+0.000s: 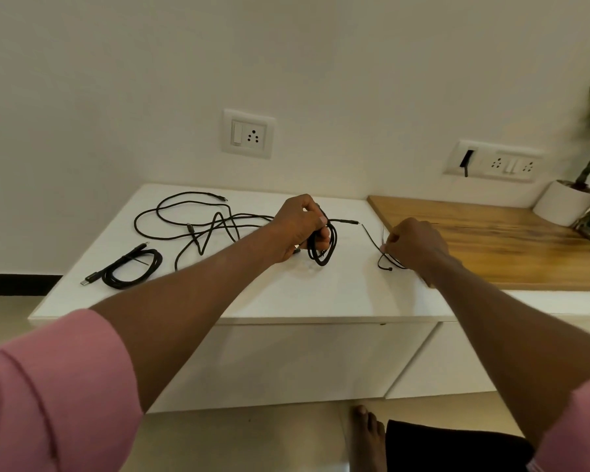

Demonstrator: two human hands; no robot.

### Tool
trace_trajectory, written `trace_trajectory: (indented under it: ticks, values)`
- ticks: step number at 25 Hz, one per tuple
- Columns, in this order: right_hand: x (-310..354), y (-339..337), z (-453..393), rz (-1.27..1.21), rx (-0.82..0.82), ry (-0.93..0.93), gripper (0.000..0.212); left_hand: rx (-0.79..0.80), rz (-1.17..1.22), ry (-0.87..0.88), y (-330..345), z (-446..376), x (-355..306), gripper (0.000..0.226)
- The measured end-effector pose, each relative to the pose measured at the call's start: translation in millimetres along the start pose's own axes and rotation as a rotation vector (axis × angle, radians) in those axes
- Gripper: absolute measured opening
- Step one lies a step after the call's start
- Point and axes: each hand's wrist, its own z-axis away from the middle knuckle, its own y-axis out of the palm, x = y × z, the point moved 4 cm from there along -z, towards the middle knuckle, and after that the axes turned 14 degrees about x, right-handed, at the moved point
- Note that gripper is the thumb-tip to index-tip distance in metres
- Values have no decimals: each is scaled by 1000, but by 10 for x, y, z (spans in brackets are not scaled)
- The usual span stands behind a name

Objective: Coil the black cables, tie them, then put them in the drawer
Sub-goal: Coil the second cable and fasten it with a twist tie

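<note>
Head view: the left hand [298,229] is curled around a coiled black cable [322,245], holding the loops upright over the middle of the white cabinet top [286,294], with 1 plug end sticking out toward the right. The right hand [414,248] pinches a thin black tie [382,257] near the top's right edge, beside the wooden counter [491,247]. A finished coil [132,267] lies near the left front corner, and loose black cables [198,223] sprawl toward the back left. The drawer front [286,362] below looks closed.
</note>
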Motion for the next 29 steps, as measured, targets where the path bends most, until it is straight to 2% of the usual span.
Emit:
trace_trajectory:
  ticks: [4,7,11,13,16,19,22,26,29]
  values:
    - [127,99,-9,78,54,43,16,8,-2,-14,11,3,11,16]
    - [164,123,-10,60,54,34,11,16,-8,-18,1,28,4,16]
    - [147,103,11,-111,50,19,5,11,-16,-6,-32,71,-28,15]
    - [115,38,32,-197,-6,31,5,1,-21,-1,-50,91,-42,14]
    - [49,-36,56,-246,-57,66,34,-6,-30,-6,-57,103,-50,13]
    - [114,28,77,-75,58,73,57,2,-35,-7,-52,97,-31,13]
    - [188,60,92,17,114,93,47,6,-46,-26,-33,57,11,13]
    - [215,67,100,-76,112,134,20,11,-50,-39,-46,35,38,13]
    - [233,38,97,-126,47,141,15,-5,-34,-15,-99,55,7,12]
